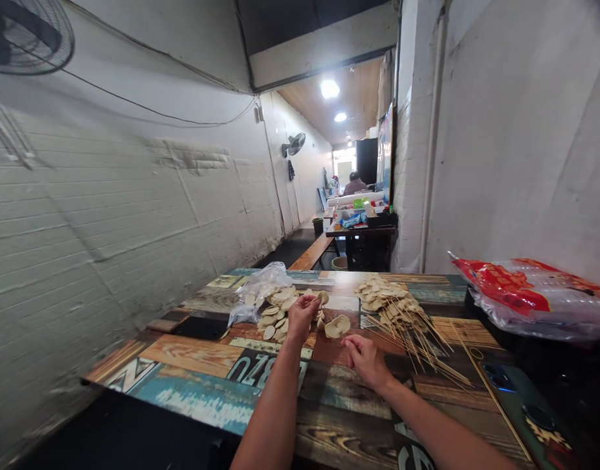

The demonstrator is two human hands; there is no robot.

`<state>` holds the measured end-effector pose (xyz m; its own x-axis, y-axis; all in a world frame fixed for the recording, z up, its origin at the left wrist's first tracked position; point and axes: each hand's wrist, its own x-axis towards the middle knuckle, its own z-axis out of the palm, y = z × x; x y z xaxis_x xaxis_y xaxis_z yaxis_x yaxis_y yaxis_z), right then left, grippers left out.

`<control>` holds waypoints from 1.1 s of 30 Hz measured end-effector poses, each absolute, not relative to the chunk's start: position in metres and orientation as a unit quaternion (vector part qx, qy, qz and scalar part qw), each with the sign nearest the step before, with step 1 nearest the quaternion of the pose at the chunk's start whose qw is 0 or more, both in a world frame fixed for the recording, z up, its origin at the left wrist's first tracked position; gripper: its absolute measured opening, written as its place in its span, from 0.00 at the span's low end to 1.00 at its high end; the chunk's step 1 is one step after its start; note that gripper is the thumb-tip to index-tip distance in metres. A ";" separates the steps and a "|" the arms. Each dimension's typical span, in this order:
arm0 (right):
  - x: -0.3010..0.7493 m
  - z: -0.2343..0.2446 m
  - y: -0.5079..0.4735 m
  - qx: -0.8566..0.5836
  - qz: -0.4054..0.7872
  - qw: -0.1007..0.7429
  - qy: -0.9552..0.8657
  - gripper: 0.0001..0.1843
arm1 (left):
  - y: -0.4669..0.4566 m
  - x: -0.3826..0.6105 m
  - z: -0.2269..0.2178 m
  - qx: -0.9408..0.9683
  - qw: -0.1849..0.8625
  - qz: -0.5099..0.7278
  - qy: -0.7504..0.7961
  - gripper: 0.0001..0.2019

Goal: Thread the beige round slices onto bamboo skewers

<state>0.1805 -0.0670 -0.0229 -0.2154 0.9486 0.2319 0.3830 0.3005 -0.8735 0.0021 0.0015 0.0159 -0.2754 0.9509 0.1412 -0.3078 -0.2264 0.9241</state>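
My left hand (pixel 303 318) pinches a thin, round beige slice (pixel 322 299) between thumb and fingers, above the table. My right hand (pixel 367 360) is closed, its fingertips pressed together; whatever thin thing they may hold does not show clearly. Just beyond those fingertips is another curled beige slice (pixel 337 326). Left of my left hand lies a loose pile of such slices (pixel 275 312), partly hidden by that hand. At the right, slices threaded on bamboo skewers are heaped in a stack (pixel 385 300), with the bare skewer ends (pixel 434 356) fanning toward me.
A crumpled clear plastic bag (pixel 263 287) rests behind the loose pile on the patchwork-patterned table (pixel 196 391). On the right are a red-and-clear plastic package (pixel 529 294) and a dark phone (pixel 520 411). Farther back stand a bench (pixel 312 253), a cluttered table (pixel 361 230) and a seated person (pixel 355 185).
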 end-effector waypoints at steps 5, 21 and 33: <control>0.178 -0.022 -0.066 -0.482 0.339 0.438 -0.679 0.20 | -0.004 0.016 0.012 0.417 0.490 0.646 0.412 0.24; 0.181 -0.023 -0.059 -0.474 0.338 0.471 -0.663 0.22 | -0.013 0.026 0.012 0.420 0.612 0.568 0.357 0.24; 0.190 -0.028 -0.053 -0.458 0.398 0.453 -0.653 0.23 | 0.000 0.017 0.001 0.411 0.621 0.556 0.369 0.24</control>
